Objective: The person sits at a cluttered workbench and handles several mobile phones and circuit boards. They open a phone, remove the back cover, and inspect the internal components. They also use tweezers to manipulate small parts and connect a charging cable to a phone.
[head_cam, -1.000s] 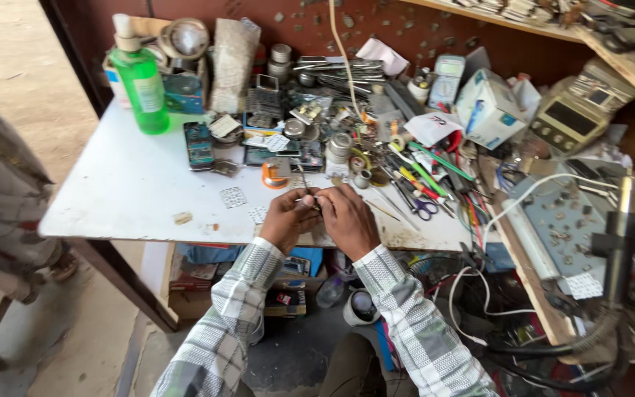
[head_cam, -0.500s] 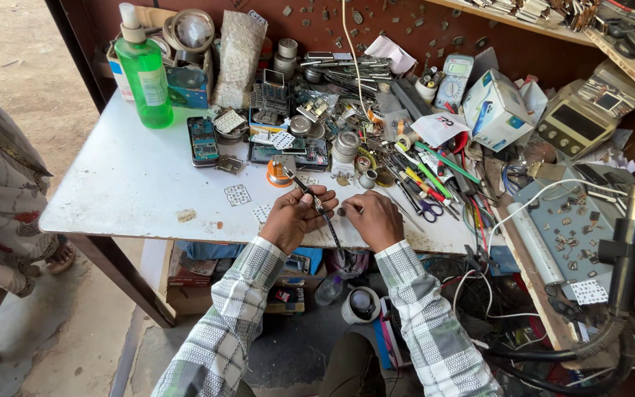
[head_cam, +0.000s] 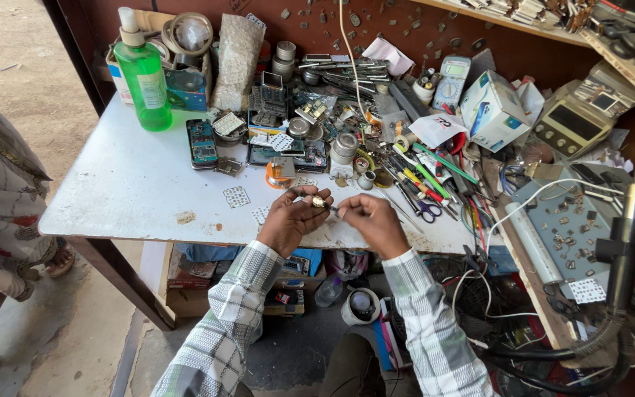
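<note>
Small round brass-coloured part (head_cam: 318,201) is pinched by left hand (head_cam: 293,219); thin metal tool (head_cam: 337,210) is gripped by right hand (head_cam: 378,223), above scuffed white table (head_cam: 134,184).

Both hands have drawn slightly apart since a second ago, when they were pressed together at the table's front edge. The left hand (head_cam: 292,220) now pinches a small round metal part (head_cam: 318,201); the right hand (head_cam: 376,222) holds a thin tool (head_cam: 334,210) against it.

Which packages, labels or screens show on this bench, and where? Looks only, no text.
Green bottle: back left, white cap, pale label.
White and blue box: back right, tilted.
Multimeter: left of box, pale, grey screen.
Beige meter: far right, dark screen.
Phone: near bottle, opened.
</note>
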Tool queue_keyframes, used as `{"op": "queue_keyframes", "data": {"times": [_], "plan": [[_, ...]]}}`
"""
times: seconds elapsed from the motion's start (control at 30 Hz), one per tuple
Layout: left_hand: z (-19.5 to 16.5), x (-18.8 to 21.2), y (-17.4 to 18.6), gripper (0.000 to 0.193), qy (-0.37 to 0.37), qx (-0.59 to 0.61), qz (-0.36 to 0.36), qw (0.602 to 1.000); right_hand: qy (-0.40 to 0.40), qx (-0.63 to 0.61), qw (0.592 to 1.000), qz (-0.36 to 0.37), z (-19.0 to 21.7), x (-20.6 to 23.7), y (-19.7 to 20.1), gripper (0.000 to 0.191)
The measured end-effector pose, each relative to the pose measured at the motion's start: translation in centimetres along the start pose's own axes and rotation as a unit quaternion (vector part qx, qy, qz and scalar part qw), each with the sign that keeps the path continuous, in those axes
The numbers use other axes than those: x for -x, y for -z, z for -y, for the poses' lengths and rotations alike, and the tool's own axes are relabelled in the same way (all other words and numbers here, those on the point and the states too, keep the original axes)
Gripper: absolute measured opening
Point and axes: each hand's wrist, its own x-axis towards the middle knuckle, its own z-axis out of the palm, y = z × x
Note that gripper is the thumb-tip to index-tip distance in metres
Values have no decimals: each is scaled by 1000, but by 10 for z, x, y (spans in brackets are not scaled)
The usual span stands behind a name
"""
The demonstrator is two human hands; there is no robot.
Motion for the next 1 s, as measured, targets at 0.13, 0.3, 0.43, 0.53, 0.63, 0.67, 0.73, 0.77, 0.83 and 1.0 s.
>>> {"op": "queue_keyframes", "data": {"times": [0.13,0.3,0.43,0.53,0.63,0.67,0.73,0.77,0.83,1.0], "plan": [[-11,8,-9,53,46,43,6,998,-43,-46,997,34,-8,-13,29,20],[-21,18,-17,71,125,-14,95,987,-25,-28,986,163,-6,-30,74,19],[-24,25,-23,62,162,-39,161,973,8,21,961,275,3,-44,102,21],[-21,25,-31,52,117,-110,196,967,19,55,942,332,13,-49,103,24],[-17,25,-37,67,118,-195,202,952,-11,69,937,342,17,-51,94,26],[-15,24,-38,68,112,-195,192,955,-23,43,950,310,15,-50,94,28],[-14,24,-39,69,97,-194,170,961,-46,-8,968,246,9,-50,94,36],[-12,24,-39,68,79,-184,155,967,-15,46,986,160,3,-48,96,34],[-9,25,-39,66,38,-165,123,978,48,152,987,-14,-14,-41,101,31],[2,20,-39,58,-15,-203,74,976,14,375,920,-114,-63,-23,95,22]]}}
